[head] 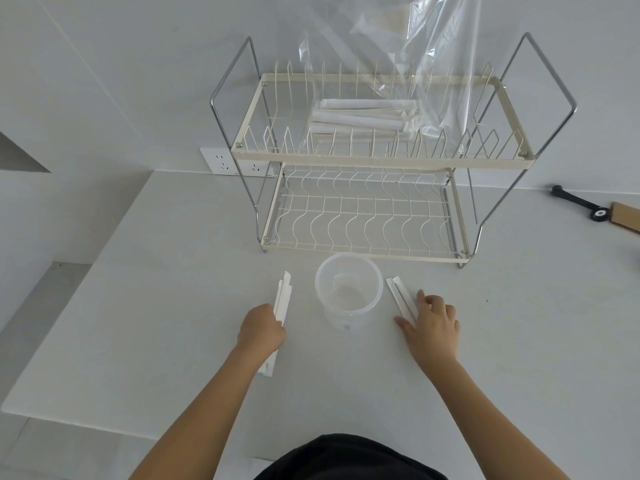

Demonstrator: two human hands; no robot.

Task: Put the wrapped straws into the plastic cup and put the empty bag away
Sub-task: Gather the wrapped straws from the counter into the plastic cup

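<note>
Left hand [260, 326]: closed around a small bundle of white paper-wrapped straws [281, 301], left of the cup; bundle ends stick out past the hand on both sides, the far ends pointing toward the rack.
Right hand [431, 320]: fingers spread and bent, pressing down on two white paper-wrapped straws [400, 296] lying flat on the table, right of the cup; not closed around them.
Clear round plastic cup [349, 292]: upright on the table between the two hands, mouth open, no straws inside.
Clear plastic bag [408, 81]: on the upper tier of the rack, its top standing up against the wall; more white wrapped straws [363, 114] lie inside it, roughly crosswise.
Cream two-tier wire dish rack [363, 161]: at the back of the table, behind the cup; lower tier bare.
Pale grey table [173, 323]: carries cup, rack, straws.
White wall socket [235, 165]: behind the rack's left leg.
Black tool [578, 204]: far right on the table, kind unclear.
</note>
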